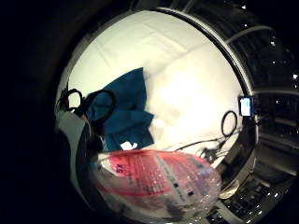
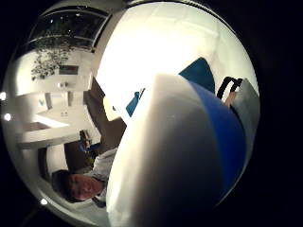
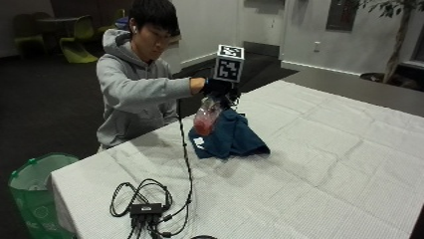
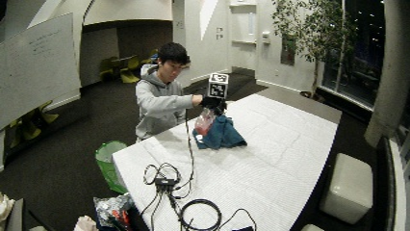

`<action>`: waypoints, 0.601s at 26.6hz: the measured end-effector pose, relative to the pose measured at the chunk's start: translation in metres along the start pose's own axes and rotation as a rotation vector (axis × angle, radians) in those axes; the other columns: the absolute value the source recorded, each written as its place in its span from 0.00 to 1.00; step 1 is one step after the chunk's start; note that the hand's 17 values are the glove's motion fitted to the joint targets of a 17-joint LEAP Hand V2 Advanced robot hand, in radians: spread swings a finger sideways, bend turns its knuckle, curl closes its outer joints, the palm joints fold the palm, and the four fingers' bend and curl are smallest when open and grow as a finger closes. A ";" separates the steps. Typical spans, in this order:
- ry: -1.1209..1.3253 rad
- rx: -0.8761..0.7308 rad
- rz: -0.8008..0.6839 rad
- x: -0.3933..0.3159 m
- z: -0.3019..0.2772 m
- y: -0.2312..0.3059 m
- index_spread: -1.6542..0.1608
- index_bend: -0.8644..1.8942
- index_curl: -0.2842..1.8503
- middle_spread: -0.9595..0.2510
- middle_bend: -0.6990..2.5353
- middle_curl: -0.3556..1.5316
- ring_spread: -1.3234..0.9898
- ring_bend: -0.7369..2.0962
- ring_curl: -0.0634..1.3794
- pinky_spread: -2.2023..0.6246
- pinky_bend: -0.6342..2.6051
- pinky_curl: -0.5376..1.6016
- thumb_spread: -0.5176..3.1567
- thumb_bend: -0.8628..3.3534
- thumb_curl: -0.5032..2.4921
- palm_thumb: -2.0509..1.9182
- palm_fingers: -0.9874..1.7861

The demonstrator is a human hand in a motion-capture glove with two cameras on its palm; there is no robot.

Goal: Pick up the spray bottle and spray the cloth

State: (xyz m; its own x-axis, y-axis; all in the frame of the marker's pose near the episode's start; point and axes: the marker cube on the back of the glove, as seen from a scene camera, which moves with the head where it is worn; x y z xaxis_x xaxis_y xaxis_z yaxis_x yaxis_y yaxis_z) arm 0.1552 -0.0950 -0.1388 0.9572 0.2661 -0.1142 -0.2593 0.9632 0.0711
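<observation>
A clear spray bottle point(image 3: 207, 118) with a red label hangs above the table, lifted off it. My gloved right hand point(image 3: 216, 86) grips it at the top, over the near edge of a crumpled teal cloth point(image 3: 230, 137) lying on the white tablecloth point(image 3: 318, 164). In the little finger side palm view the bottle's body point(image 1: 156, 184) is close to the palm, with the cloth point(image 1: 124, 112) beyond it. The bottle's white and blue head point(image 2: 189, 156) fills the thumb side palm view, and a strip of cloth point(image 2: 199, 73) shows behind it.
A bundle of black cables with a small hub point(image 3: 146, 208) lies at the table's near corner, and a cable runs from it up to my hand. A green bin point(image 3: 33, 191) stands on the floor by that corner. A small white tag point(image 3: 198, 142) lies at the cloth's edge.
</observation>
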 end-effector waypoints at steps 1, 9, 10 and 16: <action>0.018 -0.021 -0.003 -0.004 0.009 -0.001 0.80 0.48 0.38 0.72 0.41 0.46 0.49 0.49 0.36 0.68 0.30 0.44 0.14 0.20 0.39 0.77 0.86; 0.077 -0.134 0.015 -0.016 0.066 -0.009 0.80 0.48 0.38 0.71 0.41 0.46 0.49 0.49 0.36 0.68 0.30 0.44 0.13 0.20 0.39 0.77 0.86; 0.082 -0.134 0.019 -0.018 0.067 -0.009 0.80 0.48 0.38 0.71 0.41 0.46 0.50 0.49 0.36 0.68 0.30 0.44 0.13 0.20 0.39 0.77 0.86; 0.124 -0.106 0.030 -0.031 0.041 -0.005 0.80 0.48 0.39 0.71 0.41 0.46 0.50 0.49 0.37 0.68 0.30 0.44 0.13 0.20 0.39 0.77 0.86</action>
State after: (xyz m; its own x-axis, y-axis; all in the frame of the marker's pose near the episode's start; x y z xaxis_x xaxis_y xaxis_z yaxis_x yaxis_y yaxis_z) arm 0.1325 -0.1092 -0.0947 0.9271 0.2915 -0.2356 -0.3063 0.9515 -0.0281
